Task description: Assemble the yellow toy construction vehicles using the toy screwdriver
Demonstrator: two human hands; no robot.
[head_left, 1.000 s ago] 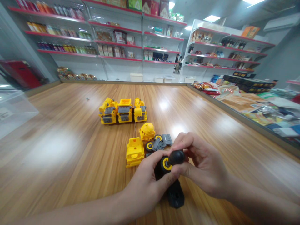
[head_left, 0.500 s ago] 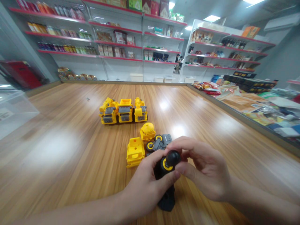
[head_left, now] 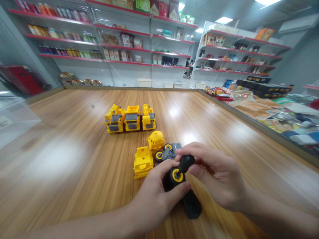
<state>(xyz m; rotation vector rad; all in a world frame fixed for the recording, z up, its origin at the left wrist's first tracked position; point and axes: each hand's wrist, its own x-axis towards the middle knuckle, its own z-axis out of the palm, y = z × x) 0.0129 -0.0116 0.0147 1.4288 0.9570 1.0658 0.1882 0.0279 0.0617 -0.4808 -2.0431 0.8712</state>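
Note:
My left hand is closed around a black toy wheel with a yellow hub, its thumb and index finger on either side of the tyre. Fingers of my right hand are curled about the rounded black handle of a short screwdriver, whose tip meets the hub's centre. Below my left thumb a dark piece juts out; whether it joins the wheel is hidden. Just beyond my hands lie a yellow toy cab body, a yellow domed part and a grey wheeled chassis, partly covered by my fingers.
Three yellow toy construction trucks stand side by side farther back on the wooden table. A small metallic bit lies beyond them to the left. At the left edge is a clear plastic bin; packaged goods lie past the right edge.
The screwdriver handle has tilted to the right, showing more of the yellow hub. The dark piece below has swung right. My right hand has shifted slightly; my left hand keeps its grip.

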